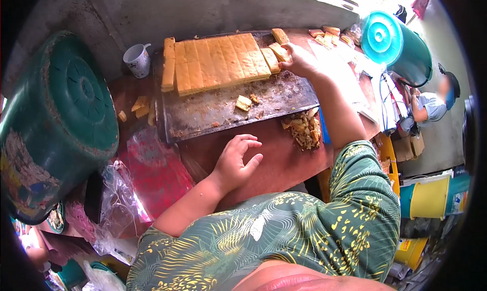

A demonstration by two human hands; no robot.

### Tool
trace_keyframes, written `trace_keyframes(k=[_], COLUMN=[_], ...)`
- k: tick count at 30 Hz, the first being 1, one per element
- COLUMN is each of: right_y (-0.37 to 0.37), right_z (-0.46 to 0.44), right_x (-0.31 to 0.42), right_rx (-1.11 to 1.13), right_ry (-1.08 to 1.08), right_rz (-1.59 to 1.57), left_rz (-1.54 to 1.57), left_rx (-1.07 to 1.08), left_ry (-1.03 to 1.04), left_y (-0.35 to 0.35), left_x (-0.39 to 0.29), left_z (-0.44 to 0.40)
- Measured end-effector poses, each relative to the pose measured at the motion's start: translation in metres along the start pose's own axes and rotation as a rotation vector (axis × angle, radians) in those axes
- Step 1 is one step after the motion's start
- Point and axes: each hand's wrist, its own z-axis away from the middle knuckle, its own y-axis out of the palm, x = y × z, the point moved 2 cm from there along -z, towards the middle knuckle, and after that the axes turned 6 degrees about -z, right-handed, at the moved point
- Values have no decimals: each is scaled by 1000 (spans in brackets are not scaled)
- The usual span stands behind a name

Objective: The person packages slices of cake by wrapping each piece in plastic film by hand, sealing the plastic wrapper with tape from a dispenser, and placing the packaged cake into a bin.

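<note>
A large yellow slab of cake (218, 60), cut into rectangular pieces, lies on a dark, stained metal tray (203, 114). At the slab's right end, my right hand (300, 63) has its fingers closed on a cake piece (279, 51); another cut piece (270, 60) stands just left of it. My left hand (237, 159) hovers near the tray's front edge, fingers apart and holding nothing. Small broken bits (243, 103) rest on the bare front part of the tray. Crumbs and scraps (304, 129) are heaped beside its front right corner.
A large green lidded bucket (56, 113) stands left, a teal one (401, 42) at the back right. A patterned cup (137, 61) is behind the tray. More pieces (327, 36) lie back right. A seated person (431, 106) is at far right. Plastic bags (119, 194) lie left.
</note>
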Motion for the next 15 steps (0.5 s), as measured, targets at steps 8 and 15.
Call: trace_keyframes(k=[8, 15], right_y=[20, 3], right_z=[-13, 51], right_x=[-18, -20], right_rx=[-128, -215], right_ry=[45, 151], right_rz=[20, -827], left_rz=[-9, 221], left_rx=[8, 18], left_ry=[66, -89], left_y=[3, 5], left_x=[0, -7], left_z=[-1, 6])
